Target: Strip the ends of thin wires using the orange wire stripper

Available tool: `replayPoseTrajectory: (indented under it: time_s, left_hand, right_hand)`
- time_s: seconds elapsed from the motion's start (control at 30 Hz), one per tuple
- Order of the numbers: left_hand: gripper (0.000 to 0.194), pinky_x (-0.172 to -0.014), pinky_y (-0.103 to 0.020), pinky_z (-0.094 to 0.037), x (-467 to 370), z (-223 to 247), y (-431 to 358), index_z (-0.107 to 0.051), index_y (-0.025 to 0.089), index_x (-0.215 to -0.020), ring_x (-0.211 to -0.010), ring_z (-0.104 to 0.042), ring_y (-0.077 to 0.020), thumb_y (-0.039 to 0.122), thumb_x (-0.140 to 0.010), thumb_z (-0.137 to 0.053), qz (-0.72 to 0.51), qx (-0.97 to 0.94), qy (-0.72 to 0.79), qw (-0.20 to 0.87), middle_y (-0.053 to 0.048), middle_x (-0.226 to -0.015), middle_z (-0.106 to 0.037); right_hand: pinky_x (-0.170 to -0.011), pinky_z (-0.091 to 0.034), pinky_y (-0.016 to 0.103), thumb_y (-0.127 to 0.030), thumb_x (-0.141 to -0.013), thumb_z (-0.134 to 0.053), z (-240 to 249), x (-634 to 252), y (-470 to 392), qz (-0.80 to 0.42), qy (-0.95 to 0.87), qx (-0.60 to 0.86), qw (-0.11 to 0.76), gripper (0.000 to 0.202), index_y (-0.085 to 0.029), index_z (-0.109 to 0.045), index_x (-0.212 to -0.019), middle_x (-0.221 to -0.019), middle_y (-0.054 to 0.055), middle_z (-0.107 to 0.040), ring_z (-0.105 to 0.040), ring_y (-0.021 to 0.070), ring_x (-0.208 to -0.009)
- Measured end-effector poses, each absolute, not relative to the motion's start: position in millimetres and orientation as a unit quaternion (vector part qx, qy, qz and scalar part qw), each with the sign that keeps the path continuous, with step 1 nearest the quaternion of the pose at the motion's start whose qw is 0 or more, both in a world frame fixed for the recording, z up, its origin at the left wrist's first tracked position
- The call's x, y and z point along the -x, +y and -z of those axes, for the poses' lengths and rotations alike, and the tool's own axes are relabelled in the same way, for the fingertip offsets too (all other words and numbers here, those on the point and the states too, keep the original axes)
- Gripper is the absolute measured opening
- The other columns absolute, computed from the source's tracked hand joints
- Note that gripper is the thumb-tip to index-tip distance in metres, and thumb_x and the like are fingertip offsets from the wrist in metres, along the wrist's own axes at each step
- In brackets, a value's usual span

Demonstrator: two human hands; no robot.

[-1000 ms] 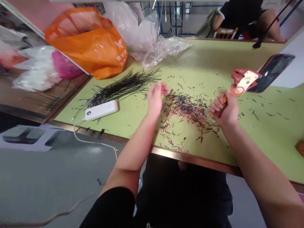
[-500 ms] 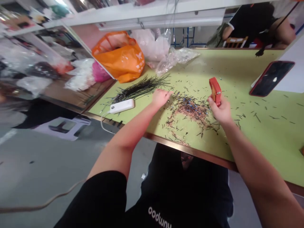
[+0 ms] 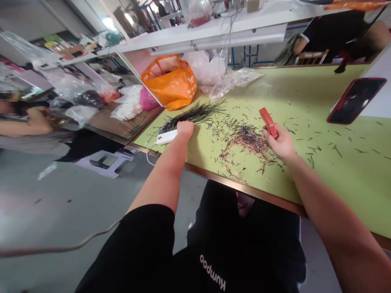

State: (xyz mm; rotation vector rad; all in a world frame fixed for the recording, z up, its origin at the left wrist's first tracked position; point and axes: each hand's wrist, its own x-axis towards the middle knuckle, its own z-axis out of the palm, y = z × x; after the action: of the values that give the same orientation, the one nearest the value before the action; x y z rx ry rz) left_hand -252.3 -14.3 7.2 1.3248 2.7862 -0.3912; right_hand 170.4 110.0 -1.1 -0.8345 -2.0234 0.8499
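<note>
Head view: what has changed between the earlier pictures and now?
The left hand has moved left, from beside the scrap pile to the black wires; whether it grips any is hidden. The right hand still holds the red tool, which has tipped from right to left. The view has swung left. The power bank and phone stayed put.

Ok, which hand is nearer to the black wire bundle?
Left. The left hand is at the near edge of the black wire bundle; contact is unclear. The right hand, holding the red tool, is well to its right, past the pile of clippings.
</note>
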Motion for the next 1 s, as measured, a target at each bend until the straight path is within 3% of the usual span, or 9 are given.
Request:
replayPoseTrajectory:
  time_s: [0.3, 0.5, 0.7, 0.87, 1.0]
  left_hand:
    - [0.04, -0.114, -0.049, -0.044, 259.0, -3.8, 0.1, -0.078, 0.003, -0.124, -0.135, -0.065, -0.0403, 0.016, -0.097, -0.051, 0.086, -0.429, 0.899, -0.007, -0.032, -0.13, -0.074]
    - [0.041, -0.107, -0.054, -0.051, 270.7, -17.3, 8.8, -0.072, 0.003, -0.13, -0.127, -0.069, -0.0406, 0.025, -0.102, -0.051, 0.013, -0.385, 0.922, -0.025, -0.031, -0.13, -0.073]
    - [0.043, -0.103, -0.052, -0.052, 280.2, -43.7, 3.9, -0.067, 0.01, -0.126, -0.119, -0.069, -0.0319, 0.043, -0.11, -0.045, -0.108, -0.348, 0.929, -0.064, -0.022, -0.121, -0.077]
    - [0.051, -0.098, -0.041, -0.051, 290.9, -70.7, -11.3, -0.066, 0.013, -0.127, -0.118, -0.07, -0.0248, 0.051, -0.114, -0.035, -0.201, -0.303, 0.924, -0.117, -0.014, -0.121, -0.079]
    - [0.052, -0.101, -0.04, -0.045, 299.4, -110.2, -24.6, -0.055, 0.008, -0.13, -0.111, -0.061, -0.0148, 0.042, -0.121, -0.016, -0.246, -0.312, 0.901, -0.174, -0.006, -0.115, -0.076]
  right_hand:
    - [-0.067, -0.049, 0.037, -0.039, -0.092, -0.064, 5.0, -170.9, 111.6, -0.306, -0.828, 0.293, 0.368, 0.021, -0.02, -0.073, -0.097, -0.081, 0.006, -0.072, -0.064, 0.0242, -0.069]
    - [-0.065, -0.049, 0.037, -0.042, -0.091, -0.064, 6.8, -170.3, 110.6, -0.302, -0.835, 0.29, 0.357, 0.022, -0.022, -0.071, -0.095, -0.08, 0.006, -0.071, -0.063, 0.0237, -0.066]
    - [-0.061, -0.05, 0.038, -0.048, -0.092, -0.064, 5.7, -170.7, 111.0, -0.297, -0.832, 0.298, 0.36, 0.024, -0.025, -0.069, -0.088, -0.073, 0.005, -0.07, -0.063, 0.0246, -0.063]
    - [-0.062, -0.052, 0.04, -0.048, -0.091, -0.066, 5.0, -169.9, 110.8, -0.312, -0.823, 0.298, 0.37, 0.023, -0.026, -0.073, -0.093, -0.076, 0.006, -0.074, -0.065, 0.0262, -0.064]
    - [-0.063, -0.051, 0.041, -0.045, -0.092, -0.066, 3.2, -169.2, 108.8, -0.315, -0.825, 0.291, 0.37, 0.022, -0.024, -0.071, -0.09, -0.077, 0.006, -0.073, -0.063, 0.0254, -0.063]
